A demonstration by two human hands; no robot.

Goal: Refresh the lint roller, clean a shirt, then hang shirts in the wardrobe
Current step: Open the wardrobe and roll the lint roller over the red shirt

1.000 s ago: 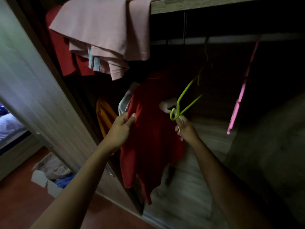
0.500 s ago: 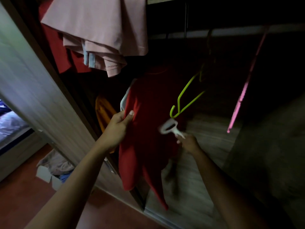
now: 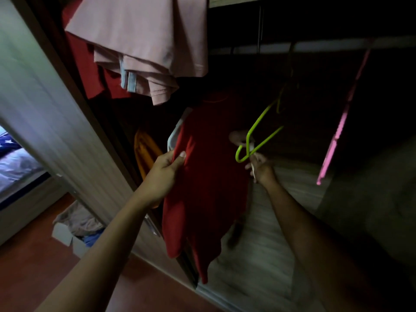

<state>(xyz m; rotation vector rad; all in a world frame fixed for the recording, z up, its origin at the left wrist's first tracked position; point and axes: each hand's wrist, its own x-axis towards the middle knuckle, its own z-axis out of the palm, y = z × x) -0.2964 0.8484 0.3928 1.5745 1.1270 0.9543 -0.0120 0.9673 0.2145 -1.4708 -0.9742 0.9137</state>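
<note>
A red shirt (image 3: 209,181) hangs inside the dark wardrobe on a white hanger (image 3: 174,134). My left hand (image 3: 164,174) pinches its left edge near the shoulder. My right hand (image 3: 261,170) grips the handle of a white lint roller (image 3: 242,139), whose head is up against the shirt's right side. An empty green hanger (image 3: 258,140) dangles from the rail just in front of the roller.
Pink shirts (image 3: 146,48) drape from the upper shelf. An orange garment (image 3: 146,152) hangs left of the red shirt. A pink hanger (image 3: 337,136) hangs at right. The wardrobe door (image 3: 45,113) stands at left, with a box of clothes (image 3: 76,230) on the floor.
My right hand dropped the lint roller down the shirt, then brought it back up to the level of the green hanger. My left hand kept its hold on the shirt.
</note>
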